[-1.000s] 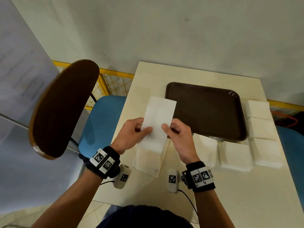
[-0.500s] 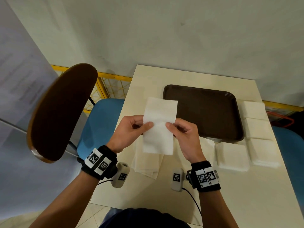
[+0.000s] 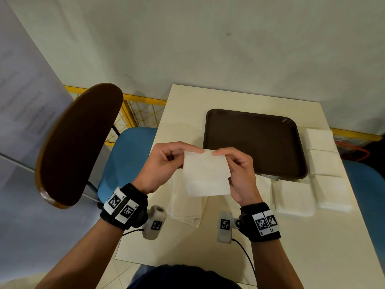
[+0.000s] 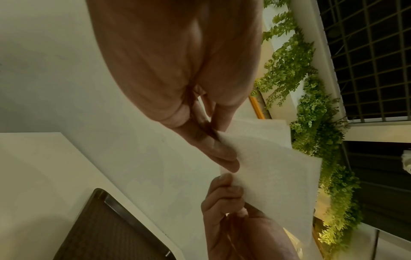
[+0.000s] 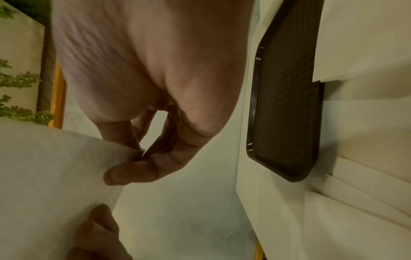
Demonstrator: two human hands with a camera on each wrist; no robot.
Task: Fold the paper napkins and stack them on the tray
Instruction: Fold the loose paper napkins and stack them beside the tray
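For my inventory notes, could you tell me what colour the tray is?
Dark brown; the tray shows best in the head view.

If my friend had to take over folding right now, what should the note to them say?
Left hand: pinches the top left corner of the napkin, held up over the table.
Right hand: pinches the top right corner of the same napkin.
Tray: on the table behind the hands, nothing on it.
More napkins lie in a pile under the hands, and in square stacks in front of and to the right of the tray.
Done: this napkin looks folded into a square.
Left: lay it on the tray, then fold and stack the others.
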